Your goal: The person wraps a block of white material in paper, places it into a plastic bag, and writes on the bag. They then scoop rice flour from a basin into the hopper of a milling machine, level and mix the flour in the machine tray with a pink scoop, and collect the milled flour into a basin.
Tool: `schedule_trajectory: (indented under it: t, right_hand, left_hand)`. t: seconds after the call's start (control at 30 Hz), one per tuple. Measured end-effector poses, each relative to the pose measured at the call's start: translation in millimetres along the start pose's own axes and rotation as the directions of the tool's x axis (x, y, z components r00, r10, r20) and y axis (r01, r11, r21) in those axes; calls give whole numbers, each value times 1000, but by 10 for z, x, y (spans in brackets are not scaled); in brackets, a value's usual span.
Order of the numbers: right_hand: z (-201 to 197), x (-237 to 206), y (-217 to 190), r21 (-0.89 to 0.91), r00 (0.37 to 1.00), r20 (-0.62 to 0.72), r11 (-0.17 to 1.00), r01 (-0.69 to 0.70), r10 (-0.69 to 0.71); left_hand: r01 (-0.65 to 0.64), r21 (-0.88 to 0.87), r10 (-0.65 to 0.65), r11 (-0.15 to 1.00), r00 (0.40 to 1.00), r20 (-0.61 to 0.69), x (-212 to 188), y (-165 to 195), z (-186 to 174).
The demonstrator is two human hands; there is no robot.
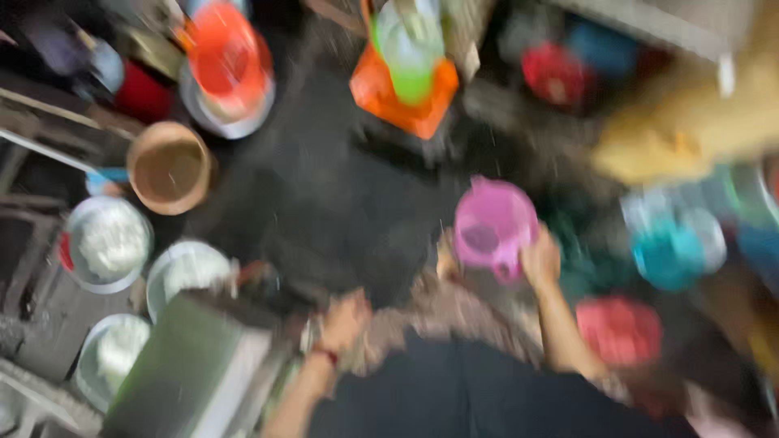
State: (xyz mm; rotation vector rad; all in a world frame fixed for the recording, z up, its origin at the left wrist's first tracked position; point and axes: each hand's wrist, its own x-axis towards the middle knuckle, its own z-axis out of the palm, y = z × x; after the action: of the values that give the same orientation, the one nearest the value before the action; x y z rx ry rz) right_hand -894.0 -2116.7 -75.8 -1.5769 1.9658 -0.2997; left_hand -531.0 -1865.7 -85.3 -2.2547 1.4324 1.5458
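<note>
Right hand (541, 258) closed on handle of pink plastic jug (493, 225) over middle of dark floor (324, 195), left hand (345, 320) near green box (191, 369), grip unclear through blur; best kept level, carried slowly

No packages, labels, signs, screens.

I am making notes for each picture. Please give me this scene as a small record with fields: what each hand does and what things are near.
view: head camera looking down, strongly blurred
right hand: holds a pink jug by its side
left hand: at the edge of a grey-green box; grip unclear
near left: metal bowls with white contents, brown bowl
far: orange tray, orange lid
floor: dark
</note>
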Motion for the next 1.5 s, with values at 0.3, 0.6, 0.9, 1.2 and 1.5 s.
schedule_trajectory:
  t: [0.3, 0.6, 0.9, 1.2, 1.5]
  right_hand:
    - [1021, 2178, -767, 181, 879, -184, 894, -410, 440]
    - [2427, 3498, -1020, 607, 607, 369, 312, -731, 704]
    - [2692, 3065, -1619, 518, 704, 156, 550, -656, 693]
    - [2535, 2121, -2907, 367, 989, 29, 919, -147, 147]
    - [2803, 2650, -4903, -12, 606, 117, 609, 793, -787]
  left_hand:
    - [27, -149, -38, 988, 997, -73, 1870, 731, -494]
    - [239, -53, -242, 970, 969, -48, 2971, 351, -1064]
    - [277, -72, -283, 958, 954, -95, 2827, -377, -1223]
    - [203, -57, -206, 978, 977, -55, 2206, -1086, -2052]
    - [151, -533, -339, 833, 900, -275, 2511, -1868, -3696]
